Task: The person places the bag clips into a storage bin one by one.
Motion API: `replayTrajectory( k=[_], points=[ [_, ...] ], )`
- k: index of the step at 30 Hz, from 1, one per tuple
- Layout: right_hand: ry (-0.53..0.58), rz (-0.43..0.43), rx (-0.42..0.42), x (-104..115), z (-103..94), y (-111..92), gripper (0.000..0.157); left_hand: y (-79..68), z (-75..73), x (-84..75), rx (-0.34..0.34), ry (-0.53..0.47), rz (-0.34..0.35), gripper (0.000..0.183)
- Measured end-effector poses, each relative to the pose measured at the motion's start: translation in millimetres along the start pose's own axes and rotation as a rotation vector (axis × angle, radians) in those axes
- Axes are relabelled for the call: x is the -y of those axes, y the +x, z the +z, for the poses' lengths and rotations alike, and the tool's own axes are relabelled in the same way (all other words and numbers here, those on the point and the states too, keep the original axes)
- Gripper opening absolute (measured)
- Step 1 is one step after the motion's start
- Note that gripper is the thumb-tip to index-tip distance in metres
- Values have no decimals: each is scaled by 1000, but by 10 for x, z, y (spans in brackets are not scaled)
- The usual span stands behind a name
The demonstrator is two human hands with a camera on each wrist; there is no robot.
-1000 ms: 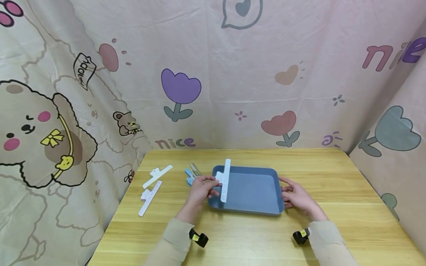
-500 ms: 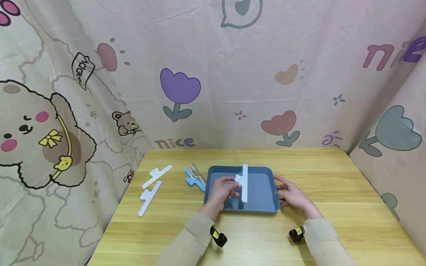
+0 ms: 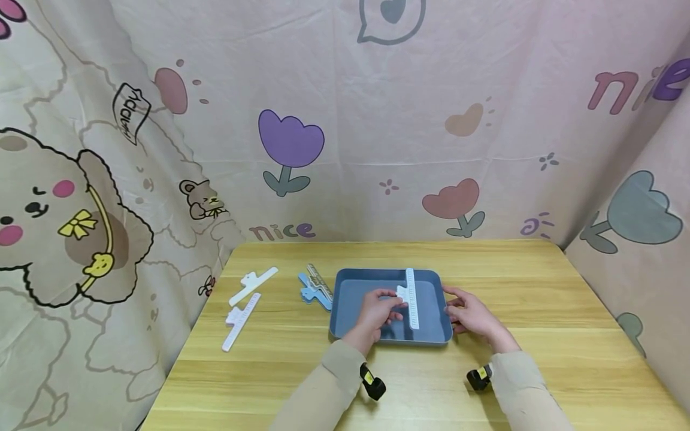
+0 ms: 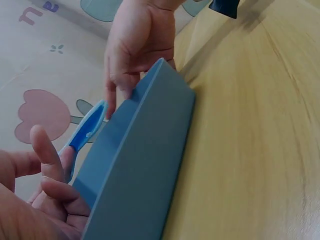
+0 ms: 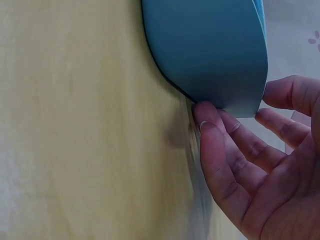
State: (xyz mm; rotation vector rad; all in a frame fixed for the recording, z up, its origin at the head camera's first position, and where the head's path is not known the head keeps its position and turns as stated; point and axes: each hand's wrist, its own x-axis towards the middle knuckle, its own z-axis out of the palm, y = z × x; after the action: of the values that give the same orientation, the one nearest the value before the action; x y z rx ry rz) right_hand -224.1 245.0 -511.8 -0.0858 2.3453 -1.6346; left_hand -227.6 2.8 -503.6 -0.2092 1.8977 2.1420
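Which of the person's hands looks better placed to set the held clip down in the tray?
Probably the left hand: it pinches the pale clip over the tray. The right hand holds no clip; it touches the tray's right-hand end, so seems better suited to steadying it.

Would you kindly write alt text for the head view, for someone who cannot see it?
A person's left hand holds a pale clip over a blue-gray tray while the right hand holds the tray's right edge. Other clips lie on the wooden table to the left.

The head camera looks forward and down; wrist views (much closer) share the tray [image 3: 432, 299].
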Motion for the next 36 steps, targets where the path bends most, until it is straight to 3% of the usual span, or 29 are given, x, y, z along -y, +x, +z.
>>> replayTrajectory(
  k=[13, 19, 27, 36],
  points=[
    [-7, 7, 1, -58, -11, 23, 59, 14, 207, 101, -23, 52, -18, 18],
    [-1, 4, 6, -61, -18, 23, 59, 32, 258, 104, 82, 87, -69, 27],
    [16, -18, 23, -51, -13, 10, 59, 24, 296, 71, 339, 159, -109, 52],
    [9, -10, 13, -49, -13, 6, 60, 11, 281, 46, 324, 333, -43, 44]
  ],
)
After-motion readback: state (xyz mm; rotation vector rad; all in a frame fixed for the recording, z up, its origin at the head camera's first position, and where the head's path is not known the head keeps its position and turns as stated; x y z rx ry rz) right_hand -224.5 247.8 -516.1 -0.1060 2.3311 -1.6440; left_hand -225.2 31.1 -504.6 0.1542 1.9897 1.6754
